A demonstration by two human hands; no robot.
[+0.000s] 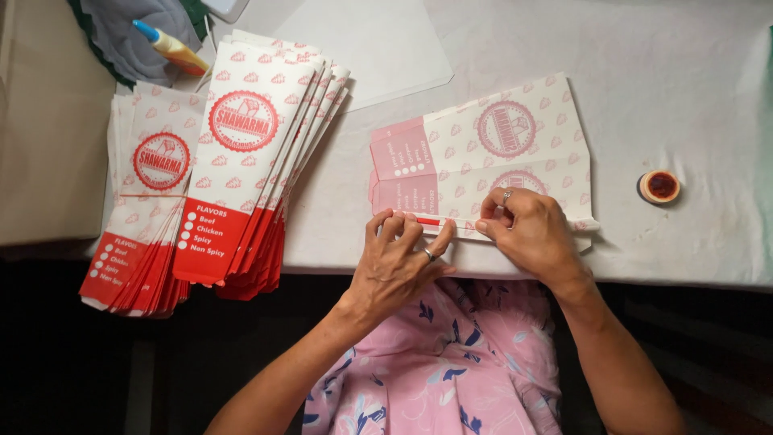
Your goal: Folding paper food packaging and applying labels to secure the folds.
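- Left hand [400,256] and right hand [525,229] both press fingertips on near folded edge of a printed paper sheet [491,153], flat on white table [684,97], at its front edge.
- Fold looks partly creased; this bag seems unfinished.
- Two fanned stacks of finished bags [217,177] lie left.
- Small red-filled cap [660,186] sits right; glue tube [171,47] top left.
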